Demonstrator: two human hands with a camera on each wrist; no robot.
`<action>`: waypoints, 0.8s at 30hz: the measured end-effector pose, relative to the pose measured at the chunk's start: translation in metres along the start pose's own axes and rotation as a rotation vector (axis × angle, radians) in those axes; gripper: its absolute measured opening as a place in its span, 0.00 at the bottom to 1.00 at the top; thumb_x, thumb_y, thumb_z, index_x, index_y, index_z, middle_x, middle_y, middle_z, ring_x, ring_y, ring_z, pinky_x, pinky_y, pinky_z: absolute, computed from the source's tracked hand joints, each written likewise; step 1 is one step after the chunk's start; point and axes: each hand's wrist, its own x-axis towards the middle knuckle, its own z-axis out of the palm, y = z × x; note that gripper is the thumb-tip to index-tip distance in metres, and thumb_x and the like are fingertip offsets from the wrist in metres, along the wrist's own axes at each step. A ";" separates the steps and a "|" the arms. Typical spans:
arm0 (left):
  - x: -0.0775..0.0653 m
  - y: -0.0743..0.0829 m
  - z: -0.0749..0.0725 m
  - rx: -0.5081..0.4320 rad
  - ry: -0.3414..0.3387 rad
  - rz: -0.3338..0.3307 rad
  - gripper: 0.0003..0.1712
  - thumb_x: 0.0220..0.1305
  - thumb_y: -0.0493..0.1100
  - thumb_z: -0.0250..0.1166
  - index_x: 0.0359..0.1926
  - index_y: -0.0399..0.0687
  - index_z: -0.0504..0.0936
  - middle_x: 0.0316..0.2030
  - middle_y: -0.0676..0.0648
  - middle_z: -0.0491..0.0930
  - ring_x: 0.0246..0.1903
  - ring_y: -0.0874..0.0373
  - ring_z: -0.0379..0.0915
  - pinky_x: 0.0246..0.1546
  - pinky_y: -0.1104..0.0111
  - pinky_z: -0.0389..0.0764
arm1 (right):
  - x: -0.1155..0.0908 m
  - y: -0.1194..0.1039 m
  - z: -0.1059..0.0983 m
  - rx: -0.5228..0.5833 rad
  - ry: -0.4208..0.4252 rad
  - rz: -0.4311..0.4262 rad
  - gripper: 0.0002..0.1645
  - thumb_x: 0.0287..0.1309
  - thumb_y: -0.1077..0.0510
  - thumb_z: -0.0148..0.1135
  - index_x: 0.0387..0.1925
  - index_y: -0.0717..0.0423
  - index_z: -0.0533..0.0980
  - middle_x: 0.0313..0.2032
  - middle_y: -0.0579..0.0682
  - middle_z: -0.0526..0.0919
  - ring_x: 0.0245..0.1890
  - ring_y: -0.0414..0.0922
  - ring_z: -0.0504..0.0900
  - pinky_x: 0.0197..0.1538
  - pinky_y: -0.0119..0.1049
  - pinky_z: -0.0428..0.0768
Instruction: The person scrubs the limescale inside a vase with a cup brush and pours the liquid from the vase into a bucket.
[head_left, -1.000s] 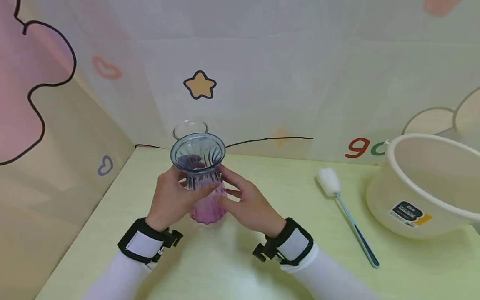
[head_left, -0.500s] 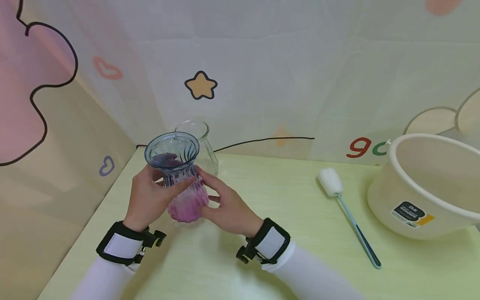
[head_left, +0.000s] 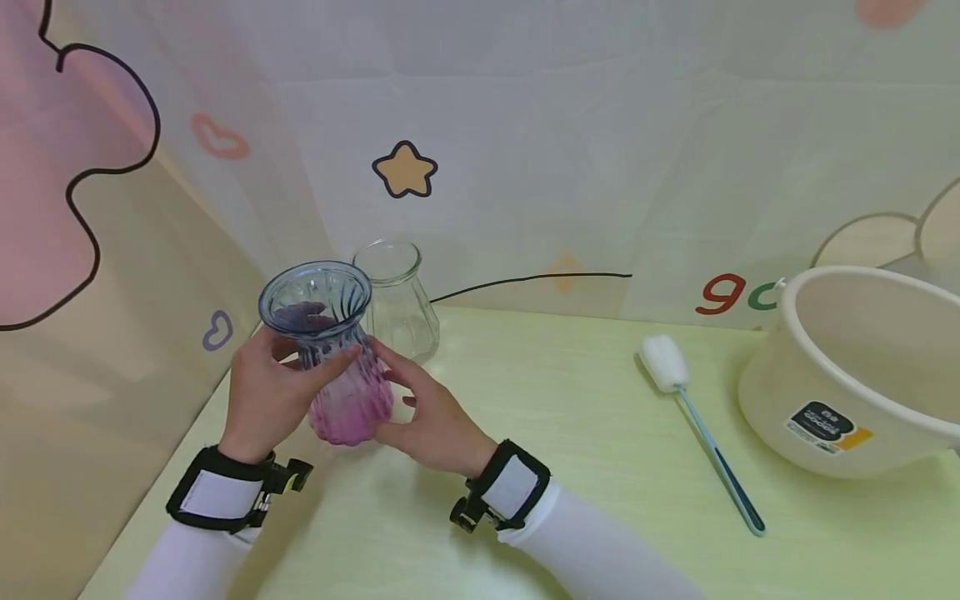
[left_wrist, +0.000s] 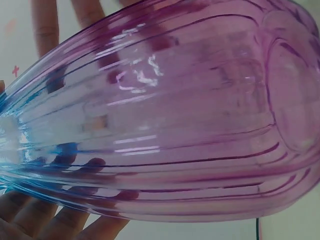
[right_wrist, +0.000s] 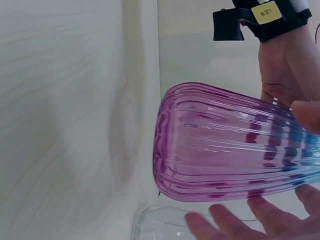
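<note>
A ribbed glass vase (head_left: 351,402), blue at its flared rim and fading to pink at the base, is held upright between both hands at the left of the head view. My left hand (head_left: 264,392) grips its left side, thumb across the front below the neck. From the right, my right hand (head_left: 433,423) holds it with thumb low on the body and fingers higher up. Several fingers show through the glass in the left wrist view. The vase's pink base is close over the table in the right wrist view. Just behind stands a clear glass vase (head_left: 411,327), partly covered by the coloured one.
A white-headed sponge brush (head_left: 664,363) with a blue handle lies on the pale table (head_left: 555,400) to the right. Beyond it is a large cream bucket (head_left: 772,417) with a label. A printed cloth backdrop (head_left: 525,167) rises behind the table and along its left side.
Both hands have carried the coloured vase leftward across the table. More of the clear vase behind has come into view. The brush and bucket have stayed put.
</note>
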 end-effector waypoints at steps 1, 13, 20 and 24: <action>0.000 0.002 -0.001 0.001 0.001 -0.002 0.35 0.57 0.48 0.79 0.65 0.51 0.78 0.56 0.44 0.86 0.51 0.45 0.85 0.41 0.83 0.78 | 0.000 0.000 0.001 -0.001 0.003 0.003 0.58 0.62 0.60 0.68 0.82 0.26 0.46 0.81 0.39 0.54 0.78 0.54 0.63 0.73 0.63 0.67; 0.007 0.049 0.003 0.095 -0.133 0.110 0.32 0.51 0.54 0.83 0.56 0.49 0.84 0.46 0.46 0.90 0.45 0.50 0.87 0.37 0.68 0.84 | 0.003 -0.003 0.002 0.067 0.096 0.019 0.60 0.55 0.50 0.78 0.79 0.30 0.50 0.72 0.42 0.69 0.68 0.48 0.74 0.64 0.47 0.80; 0.008 0.077 0.019 0.187 -0.244 0.225 0.35 0.45 0.59 0.85 0.52 0.52 0.85 0.43 0.51 0.90 0.40 0.55 0.86 0.32 0.62 0.82 | 0.002 -0.006 -0.009 0.145 0.178 -0.106 0.47 0.56 0.55 0.77 0.71 0.30 0.62 0.66 0.37 0.75 0.68 0.40 0.72 0.70 0.49 0.74; 0.004 0.079 0.017 0.145 -0.342 0.186 0.47 0.47 0.61 0.83 0.67 0.55 0.77 0.57 0.49 0.86 0.52 0.50 0.83 0.47 0.53 0.85 | -0.003 -0.005 -0.015 0.206 0.192 -0.065 0.51 0.58 0.59 0.76 0.74 0.33 0.58 0.68 0.42 0.72 0.68 0.45 0.73 0.67 0.47 0.78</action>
